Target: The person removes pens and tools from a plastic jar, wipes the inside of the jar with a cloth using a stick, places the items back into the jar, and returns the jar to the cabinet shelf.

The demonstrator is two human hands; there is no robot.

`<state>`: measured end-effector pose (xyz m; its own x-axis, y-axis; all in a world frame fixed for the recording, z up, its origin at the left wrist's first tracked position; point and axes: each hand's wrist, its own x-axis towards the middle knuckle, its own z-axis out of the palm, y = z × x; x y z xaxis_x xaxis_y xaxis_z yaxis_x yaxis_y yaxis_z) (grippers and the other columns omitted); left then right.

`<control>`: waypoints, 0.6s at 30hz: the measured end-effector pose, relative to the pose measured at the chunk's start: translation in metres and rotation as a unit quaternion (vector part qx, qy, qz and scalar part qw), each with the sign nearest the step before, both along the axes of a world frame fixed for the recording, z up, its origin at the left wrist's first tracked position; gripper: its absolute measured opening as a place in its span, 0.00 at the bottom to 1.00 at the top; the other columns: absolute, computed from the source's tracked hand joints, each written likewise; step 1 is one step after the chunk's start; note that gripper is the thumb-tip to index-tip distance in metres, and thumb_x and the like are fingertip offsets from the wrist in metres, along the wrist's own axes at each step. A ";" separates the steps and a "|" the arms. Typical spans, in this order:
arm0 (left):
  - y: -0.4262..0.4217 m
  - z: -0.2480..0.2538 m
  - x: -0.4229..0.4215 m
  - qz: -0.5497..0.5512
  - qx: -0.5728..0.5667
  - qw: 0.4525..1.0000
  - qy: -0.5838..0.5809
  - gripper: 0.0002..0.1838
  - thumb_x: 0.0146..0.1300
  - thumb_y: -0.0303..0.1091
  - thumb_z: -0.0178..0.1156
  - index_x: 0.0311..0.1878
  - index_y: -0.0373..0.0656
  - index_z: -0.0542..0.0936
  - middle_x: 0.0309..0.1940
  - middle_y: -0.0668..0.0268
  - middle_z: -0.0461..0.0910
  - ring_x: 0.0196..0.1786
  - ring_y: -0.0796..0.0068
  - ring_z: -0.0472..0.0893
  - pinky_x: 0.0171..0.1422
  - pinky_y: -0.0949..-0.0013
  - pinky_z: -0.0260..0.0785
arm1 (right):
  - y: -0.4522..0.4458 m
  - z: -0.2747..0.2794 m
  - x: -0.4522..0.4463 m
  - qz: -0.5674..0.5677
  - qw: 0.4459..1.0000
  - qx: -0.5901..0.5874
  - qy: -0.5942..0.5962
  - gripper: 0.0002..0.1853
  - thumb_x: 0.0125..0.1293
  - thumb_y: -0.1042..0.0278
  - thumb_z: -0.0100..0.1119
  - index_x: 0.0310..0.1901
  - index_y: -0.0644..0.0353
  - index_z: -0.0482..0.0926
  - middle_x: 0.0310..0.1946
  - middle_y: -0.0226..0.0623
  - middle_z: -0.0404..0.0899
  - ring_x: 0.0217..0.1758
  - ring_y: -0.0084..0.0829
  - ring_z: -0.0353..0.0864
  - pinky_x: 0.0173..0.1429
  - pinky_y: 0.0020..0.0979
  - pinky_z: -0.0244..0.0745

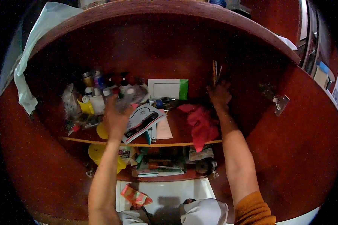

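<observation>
Cabinet: dark red-brown wood, open at the front, with 2 visible levels; the upper shelf has a light front edge.
Left hand: the left hand is over the left part of the upper shelf, next to the printed packet and the bottles; blur hides whether its fingers are open or closed on something.
Right hand: the right hand is at the back right of the upper shelf, fingers partly curled at the lower ends of the slender sticks; a firm grip cannot be told.
Slender sticks: a few pen-like slender sticks stand roughly upright at the right hand's fingertips.
Bottles: several bottles, some with dark tops, crowd the back left, with a yellow container near them.
Middle: a white-and-green box is behind the printed packet, which lies slanted over a pale pink sheet.
Cloth: crumpled red cloth hangs slightly over the shelf edge.
Lower shelf: mixed items, including a yellow bag at left.
Sleeve: orange-brown, on the right arm.
</observation>
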<state>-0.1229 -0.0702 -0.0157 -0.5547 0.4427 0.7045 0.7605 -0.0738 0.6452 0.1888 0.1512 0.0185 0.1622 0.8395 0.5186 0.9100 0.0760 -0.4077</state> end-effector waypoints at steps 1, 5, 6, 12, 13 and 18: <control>0.000 -0.006 -0.001 -0.001 -0.027 0.999 0.026 0.26 0.51 0.38 0.67 0.55 0.42 0.75 0.54 0.51 0.75 0.57 0.47 0.74 0.60 0.55 0.67 | 0.004 -0.003 0.000 0.004 1.000 -0.004 0.010 0.45 0.54 0.39 0.65 0.62 0.63 0.58 0.56 0.55 0.71 0.50 0.55 0.79 0.52 0.52 0.74; -0.003 -0.016 0.000 -0.022 -0.111 0.990 0.085 0.17 0.53 0.35 0.64 0.47 0.46 0.80 0.50 0.52 0.76 0.54 0.48 0.74 0.58 0.54 0.67 | -0.008 0.011 -0.003 0.018 0.997 -0.008 0.081 0.43 0.54 0.44 0.67 0.61 0.63 0.58 0.51 0.53 0.77 0.51 0.52 0.79 0.51 0.50 0.74; -0.004 -0.017 0.002 -0.034 -0.127 0.987 0.088 0.15 0.54 0.34 0.64 0.46 0.47 0.81 0.49 0.52 0.77 0.54 0.49 0.74 0.58 0.54 0.67 | -0.010 0.013 -0.003 0.036 0.993 0.022 0.109 0.42 0.54 0.45 0.67 0.61 0.63 0.58 0.50 0.52 0.77 0.51 0.51 0.79 0.51 0.49 0.74; -0.011 -0.003 0.010 0.000 -0.041 0.990 0.137 0.18 0.55 0.32 0.63 0.50 0.44 0.78 0.48 0.53 0.76 0.55 0.50 0.74 0.58 0.54 0.67 | -0.033 0.011 0.002 0.342 0.829 0.145 0.418 0.40 0.54 0.51 0.68 0.63 0.61 0.61 0.54 0.41 0.73 0.54 0.36 0.76 0.52 0.39 0.75; -0.016 0.009 0.020 0.024 -0.016 0.987 0.156 0.19 0.55 0.33 0.64 0.51 0.43 0.78 0.48 0.53 0.76 0.55 0.51 0.74 0.58 0.54 0.67 | -0.053 0.018 0.000 0.371 0.802 0.116 0.452 0.37 0.55 0.54 0.68 0.62 0.60 0.62 0.53 0.38 0.74 0.54 0.34 0.75 0.54 0.38 0.74; -0.038 0.040 0.075 -0.323 -0.039 0.945 -0.033 0.33 0.55 0.42 0.67 0.62 0.40 0.69 0.61 0.53 0.70 0.66 0.55 0.68 0.68 0.57 0.61 | -0.135 0.008 -0.014 0.480 0.681 0.023 0.552 0.31 0.56 0.65 0.66 0.61 0.58 0.66 0.50 0.32 0.75 0.53 0.30 0.73 0.61 0.34 0.68</control>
